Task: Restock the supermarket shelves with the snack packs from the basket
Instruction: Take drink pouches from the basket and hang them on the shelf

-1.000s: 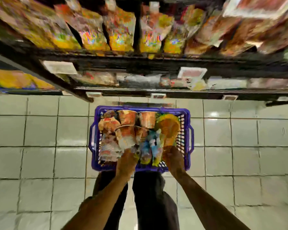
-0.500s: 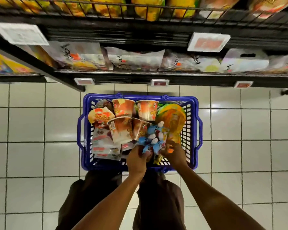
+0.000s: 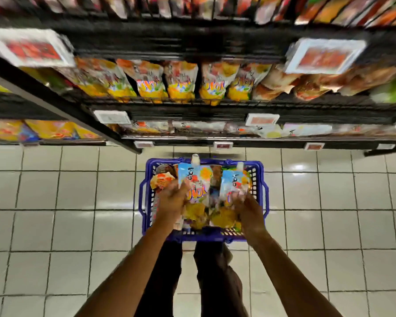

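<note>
2 pouches (image 3: 197, 179) up from 1 basket (image 3: 204, 236)

Left hand (image 3: 172, 201), right hand (image 3: 249, 212) each grip 1 pouch above basket (image 3: 146, 202).

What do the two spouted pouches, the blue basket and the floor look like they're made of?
Left spouted pouch and right spouted pouch: seemingly flexible plastic film, glossy and brightly printed, with lower ends that look crumpled. Blue basket: apparently rigid moulded plastic, with lattice walls. Floor: pale glazed tiles, probably ceramic, with shiny light reflections and dark grout lines.
</note>
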Action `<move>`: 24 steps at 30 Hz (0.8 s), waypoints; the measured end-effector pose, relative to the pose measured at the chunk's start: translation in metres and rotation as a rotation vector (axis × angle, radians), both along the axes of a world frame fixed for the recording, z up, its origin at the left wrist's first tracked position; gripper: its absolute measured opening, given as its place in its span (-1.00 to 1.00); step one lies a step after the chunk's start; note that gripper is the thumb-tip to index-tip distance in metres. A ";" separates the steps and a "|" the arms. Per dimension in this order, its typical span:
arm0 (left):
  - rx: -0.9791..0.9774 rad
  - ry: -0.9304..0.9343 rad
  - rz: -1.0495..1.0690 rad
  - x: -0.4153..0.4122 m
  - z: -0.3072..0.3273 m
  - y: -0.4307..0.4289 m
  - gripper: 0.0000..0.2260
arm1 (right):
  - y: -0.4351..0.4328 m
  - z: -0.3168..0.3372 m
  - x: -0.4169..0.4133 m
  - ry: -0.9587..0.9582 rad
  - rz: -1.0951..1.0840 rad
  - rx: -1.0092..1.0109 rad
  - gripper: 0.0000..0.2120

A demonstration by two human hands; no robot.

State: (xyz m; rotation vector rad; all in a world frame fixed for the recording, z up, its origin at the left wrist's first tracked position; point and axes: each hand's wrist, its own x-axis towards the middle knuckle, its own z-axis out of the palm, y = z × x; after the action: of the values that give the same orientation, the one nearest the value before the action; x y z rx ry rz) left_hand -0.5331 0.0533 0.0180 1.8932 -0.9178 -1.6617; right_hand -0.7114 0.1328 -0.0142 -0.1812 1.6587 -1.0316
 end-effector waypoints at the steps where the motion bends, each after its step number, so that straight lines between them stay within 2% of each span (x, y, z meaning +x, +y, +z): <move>1: 0.002 0.049 0.071 0.001 0.025 -0.008 -0.87 | -0.009 0.023 0.002 -0.040 -0.036 -0.022 -0.80; 5: 0.027 0.247 0.176 0.010 0.151 -0.041 -0.79 | -0.047 0.148 0.007 -0.239 -0.060 -0.141 -0.77; 7: -0.001 0.392 0.138 0.019 0.206 -0.049 -0.77 | -0.063 0.205 0.006 -0.249 0.006 -0.211 -0.75; 9: -0.105 0.461 0.080 0.032 0.264 -0.055 -0.73 | -0.078 0.268 0.006 -0.199 0.082 -0.298 -0.66; 11: -0.229 0.433 0.004 0.043 0.313 -0.058 -0.54 | -0.090 0.323 0.007 -0.128 0.168 -0.382 -0.60; 13: -0.353 0.365 -0.039 0.052 0.367 -0.061 -0.44 | -0.101 0.381 0.011 -0.051 0.251 -0.472 -0.63; 16: -0.518 0.291 -0.018 0.061 0.434 -0.071 -0.52 | -0.118 0.450 0.016 0.049 0.319 -0.578 -0.63; 20: -0.722 0.336 0.065 0.068 0.523 -0.086 -0.61 | -0.143 0.535 0.028 0.112 0.350 -0.736 -0.71; 24: -0.922 0.352 0.097 0.080 0.603 -0.095 -0.58 | -0.163 0.616 0.036 0.134 0.335 -0.907 -0.73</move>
State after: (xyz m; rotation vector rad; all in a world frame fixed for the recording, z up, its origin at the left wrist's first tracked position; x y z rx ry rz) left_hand -0.4530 -0.0413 0.6210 0.9715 -1.1401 -1.1388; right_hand -0.6758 -0.0298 0.6017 -1.0999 1.1052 -1.4556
